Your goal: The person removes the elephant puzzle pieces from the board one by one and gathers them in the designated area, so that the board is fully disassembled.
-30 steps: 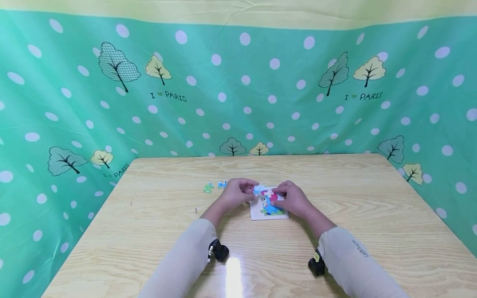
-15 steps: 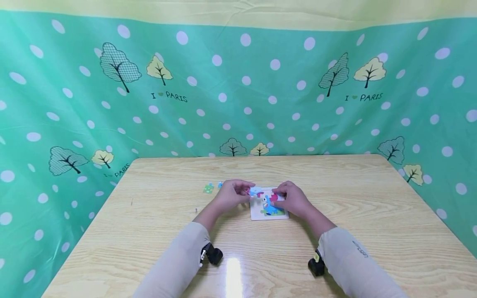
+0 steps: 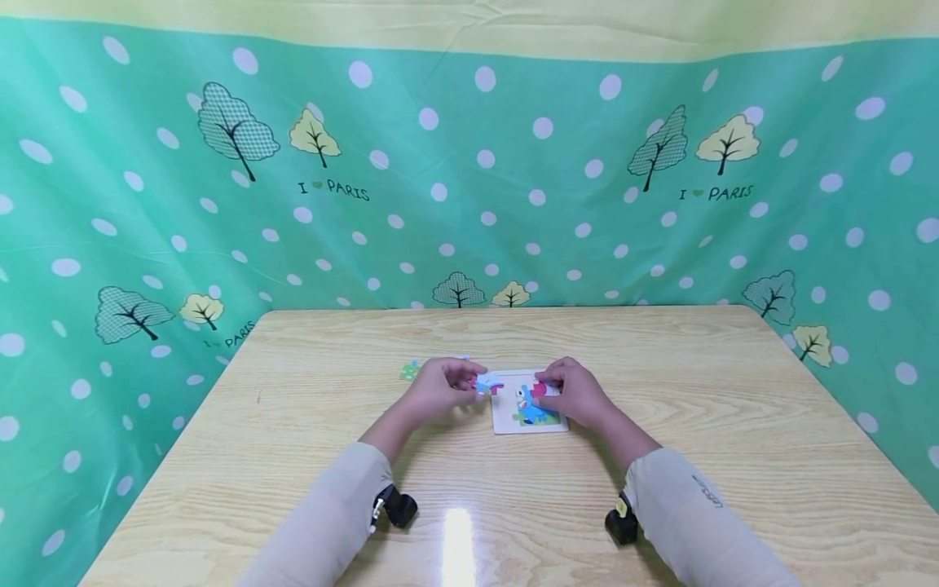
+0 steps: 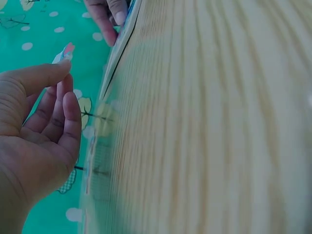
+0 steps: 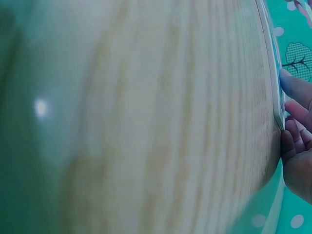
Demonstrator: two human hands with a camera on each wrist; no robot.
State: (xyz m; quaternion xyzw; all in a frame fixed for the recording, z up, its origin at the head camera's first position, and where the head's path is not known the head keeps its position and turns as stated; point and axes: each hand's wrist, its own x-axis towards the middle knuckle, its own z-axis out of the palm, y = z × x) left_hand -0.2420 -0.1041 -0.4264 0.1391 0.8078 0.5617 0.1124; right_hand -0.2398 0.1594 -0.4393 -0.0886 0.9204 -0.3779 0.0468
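Observation:
Between thumb and fingertips, my left hand pinches a blue, white and pink jigsaw piece. It overlaps the upper left corner of the white puzzle board in the head view. The left wrist view shows the jigsaw piece edge-on at the thumb tip, the other fingers loosely bent. My right hand rests on the board's right side, fingertips pressing on its pieces, and partly covers a blue animal picture. In the right wrist view the right hand's fingers touch the board's face near its edge.
A green jigsaw piece lies on the wooden table left of the board, and a small bit of blue shows behind my left hand. A green dotted cloth hangs behind the table.
My left hand has moved left, taking the blue and pink piece from over the board's upper middle to its upper left corner. My right hand has stayed in place.

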